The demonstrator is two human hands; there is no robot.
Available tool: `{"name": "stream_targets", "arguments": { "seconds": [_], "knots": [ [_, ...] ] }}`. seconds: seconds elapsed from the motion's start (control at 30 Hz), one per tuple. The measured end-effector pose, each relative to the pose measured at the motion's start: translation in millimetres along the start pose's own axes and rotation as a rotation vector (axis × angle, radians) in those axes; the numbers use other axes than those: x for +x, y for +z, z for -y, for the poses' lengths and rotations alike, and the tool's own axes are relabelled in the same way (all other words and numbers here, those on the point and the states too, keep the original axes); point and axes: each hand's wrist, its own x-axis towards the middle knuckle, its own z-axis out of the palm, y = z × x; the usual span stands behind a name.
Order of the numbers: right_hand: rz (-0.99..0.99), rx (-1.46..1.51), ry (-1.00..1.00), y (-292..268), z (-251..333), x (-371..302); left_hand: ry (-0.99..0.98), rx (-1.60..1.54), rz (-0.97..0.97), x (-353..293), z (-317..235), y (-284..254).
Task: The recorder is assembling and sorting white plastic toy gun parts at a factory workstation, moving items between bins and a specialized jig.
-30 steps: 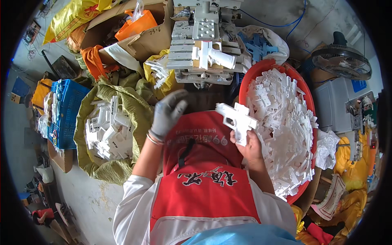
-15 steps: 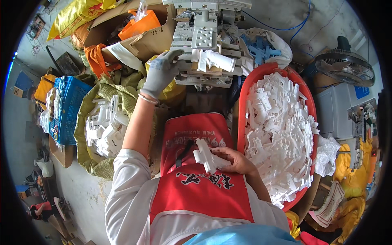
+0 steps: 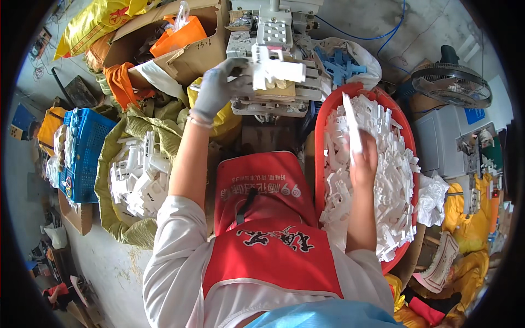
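Note:
My left hand (image 3: 214, 90), in a grey glove, is at the machine (image 3: 273, 33) with its fingertips closed at the left end of a white plastic toy-gun part (image 3: 279, 72). That part lies level over a small yellowish block on the machine's bed. My bare right hand (image 3: 363, 161) is raised over the red tub (image 3: 321, 164), gripping another white toy-gun part (image 3: 353, 127); it stands upright, seen edge-on and smeared by motion. Heaped in the tub are many white toy-gun parts (image 3: 377, 218).
Left of my arm stands a green woven sack (image 3: 128, 235) of white parts, beside a blue crate (image 3: 90, 147). A cardboard box (image 3: 199, 63) is at the back left. Blue toy-gun parts (image 3: 344, 66) fill a white sack behind the tub. A black fan (image 3: 451, 82) stands far right.
My right hand has swung up and right from my lap to over the tub with its white part. At the machine, the other part has shifted left and levelled, now meeting my left fingertips.

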Motion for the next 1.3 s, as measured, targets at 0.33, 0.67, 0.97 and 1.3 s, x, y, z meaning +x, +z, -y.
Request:
{"name": "stream_targets", "arguments": {
  "seconds": [0.33,0.67,0.97,1.3],
  "knots": [
    [0.514,-0.944,-0.488,99,-8,152,-0.408,-0.021,-0.249,-135,-8,-79],
    [0.579,-1.126,-0.716,96,9,147,-0.521,-0.133,-0.394,-215,4,-111],
    [0.769,-1.488,0.547,-83,-65,41,-0.531,0.756,-0.482,-281,-16,-202],
    [0.299,-1.48,0.505,-119,-218,-13,-0.43,0.59,-0.556,-262,-36,-142]
  ]
}}
